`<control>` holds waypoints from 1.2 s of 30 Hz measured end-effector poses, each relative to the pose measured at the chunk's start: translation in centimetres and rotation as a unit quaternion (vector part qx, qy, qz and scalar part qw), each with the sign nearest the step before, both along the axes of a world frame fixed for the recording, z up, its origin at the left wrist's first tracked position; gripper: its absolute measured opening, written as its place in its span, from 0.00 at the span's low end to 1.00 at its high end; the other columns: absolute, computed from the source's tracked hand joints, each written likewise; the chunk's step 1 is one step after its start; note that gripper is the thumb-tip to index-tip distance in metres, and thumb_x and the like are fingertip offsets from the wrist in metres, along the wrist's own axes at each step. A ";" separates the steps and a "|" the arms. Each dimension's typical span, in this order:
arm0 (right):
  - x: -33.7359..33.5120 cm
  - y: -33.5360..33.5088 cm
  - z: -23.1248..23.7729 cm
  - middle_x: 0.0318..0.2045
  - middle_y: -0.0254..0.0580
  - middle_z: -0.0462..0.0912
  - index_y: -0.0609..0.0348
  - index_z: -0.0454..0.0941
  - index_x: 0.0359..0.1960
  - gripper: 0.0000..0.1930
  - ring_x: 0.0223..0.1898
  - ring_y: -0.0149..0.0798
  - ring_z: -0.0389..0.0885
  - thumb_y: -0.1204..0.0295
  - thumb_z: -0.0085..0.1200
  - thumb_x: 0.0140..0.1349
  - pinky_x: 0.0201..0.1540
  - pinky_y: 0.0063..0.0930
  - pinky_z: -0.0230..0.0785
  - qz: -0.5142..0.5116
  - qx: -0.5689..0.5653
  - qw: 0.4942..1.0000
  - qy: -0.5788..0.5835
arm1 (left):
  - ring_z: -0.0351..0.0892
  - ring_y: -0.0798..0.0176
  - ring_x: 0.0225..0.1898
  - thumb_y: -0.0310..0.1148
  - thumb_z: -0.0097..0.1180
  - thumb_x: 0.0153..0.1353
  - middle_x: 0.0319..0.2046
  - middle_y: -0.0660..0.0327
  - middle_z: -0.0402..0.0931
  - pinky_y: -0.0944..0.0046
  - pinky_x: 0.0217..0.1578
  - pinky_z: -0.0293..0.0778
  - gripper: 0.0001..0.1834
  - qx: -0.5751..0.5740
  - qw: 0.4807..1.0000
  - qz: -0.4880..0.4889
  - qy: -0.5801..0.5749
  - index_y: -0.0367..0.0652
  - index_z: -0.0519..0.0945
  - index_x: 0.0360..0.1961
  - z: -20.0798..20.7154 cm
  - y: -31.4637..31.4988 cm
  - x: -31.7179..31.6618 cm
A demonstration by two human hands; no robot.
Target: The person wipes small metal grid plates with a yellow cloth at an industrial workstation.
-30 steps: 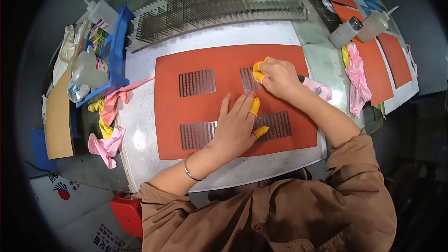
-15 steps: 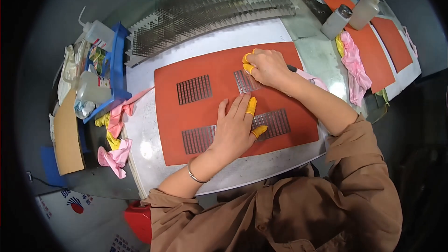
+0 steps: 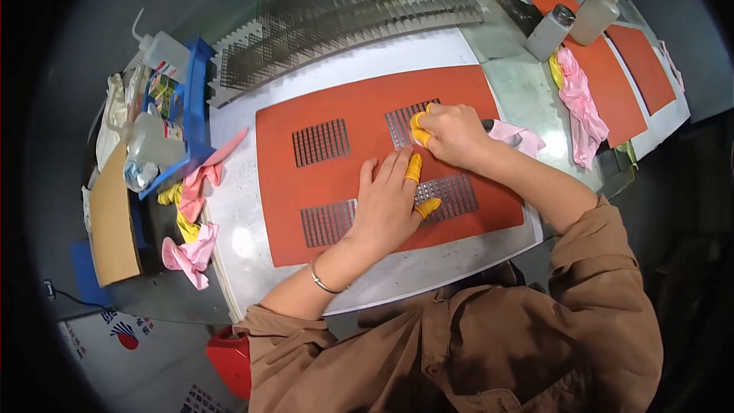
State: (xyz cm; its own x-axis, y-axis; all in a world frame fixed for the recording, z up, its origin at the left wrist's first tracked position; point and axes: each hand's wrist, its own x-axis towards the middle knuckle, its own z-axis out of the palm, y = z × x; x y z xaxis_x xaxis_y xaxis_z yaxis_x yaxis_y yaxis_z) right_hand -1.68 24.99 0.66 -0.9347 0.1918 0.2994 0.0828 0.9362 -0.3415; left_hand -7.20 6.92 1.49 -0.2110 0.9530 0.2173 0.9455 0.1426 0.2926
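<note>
The upper-right slotted plate [image 3: 400, 127] lies near the top edge of the orange mat [image 3: 279, 187], toward its top-right corner. The right hand [image 3: 459, 138] bends over it, thumb and forefinger drawn in at the plate; whether they pinch anything I cannot tell. Their yellow finger covers [image 3: 420, 136] presumably guard skin and metal alike.

The left hand [image 3: 384, 200] lies palm down toward the mat's bottom edge, fingers slightly spread and thumb apart, on the lower-right plate [image 3: 454, 197] — likely a steadying rest. It partly hides the lower-left plate [image 3: 327, 225], by the bottom-left corner; the upper-left plate [image 3: 321, 142] sits toward the top-left one. Spaced this way, each plate seems easy to reach, and the mat probably limits sliding.

Beneath is a white sheet [image 3: 238, 241]. Beyond the mat's top edge stand spiky metal strips [image 3: 344, 27]; past its left edge, a blue tray [image 3: 200, 99] with bottles — perhaps for handy reach.
</note>
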 end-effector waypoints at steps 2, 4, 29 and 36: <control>-0.1 0.4 0.2 0.21 0.42 0.75 0.56 0.77 0.25 0.05 0.23 0.48 0.75 0.70 0.53 0.49 0.24 0.43 0.66 -0.014 0.011 1.000 -0.007 | 0.62 0.52 0.55 0.42 0.59 0.48 0.53 0.48 0.64 0.49 0.54 0.53 0.31 -0.002 1.000 0.004 -0.019 0.30 0.69 0.49 0.5 0.4 0.4; 0.1 0.0 0.0 0.21 0.42 0.75 0.56 0.76 0.25 0.04 0.23 0.49 0.75 0.70 0.53 0.48 0.24 0.43 0.66 -0.006 0.000 1.000 0.002 | 0.62 0.52 0.55 0.43 0.59 0.48 0.52 0.48 0.64 0.49 0.54 0.53 0.31 0.009 1.000 0.003 -0.013 0.30 0.69 0.48 0.2 0.2 0.1; 0.5 -0.4 0.1 0.20 0.42 0.74 0.57 0.74 0.22 0.03 0.24 0.49 0.75 0.72 0.53 0.47 0.23 0.44 0.66 -0.002 0.011 1.000 -0.001 | 0.64 0.52 0.53 0.43 0.58 0.50 0.51 0.49 0.66 0.46 0.54 0.53 0.29 0.039 0.999 -0.004 0.004 0.31 0.70 0.47 0.0 0.2 0.1; 0.1 -0.2 0.3 0.20 0.43 0.74 0.57 0.74 0.23 0.04 0.23 0.50 0.75 0.71 0.53 0.46 0.23 0.44 0.66 0.000 0.024 1.000 0.013 | 0.63 0.52 0.54 0.44 0.58 0.50 0.52 0.48 0.65 0.45 0.54 0.53 0.30 0.031 1.000 -0.002 0.004 0.31 0.71 0.47 -0.2 0.2 0.2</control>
State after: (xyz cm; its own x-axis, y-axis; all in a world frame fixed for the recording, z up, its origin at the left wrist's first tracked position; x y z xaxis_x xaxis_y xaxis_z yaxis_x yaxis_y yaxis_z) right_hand -1.61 24.79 0.99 -0.9264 0.1768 0.3324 0.0747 0.9516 -0.2980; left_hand -7.02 7.14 1.31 -0.2060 0.9386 0.2768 0.9481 0.1213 0.2940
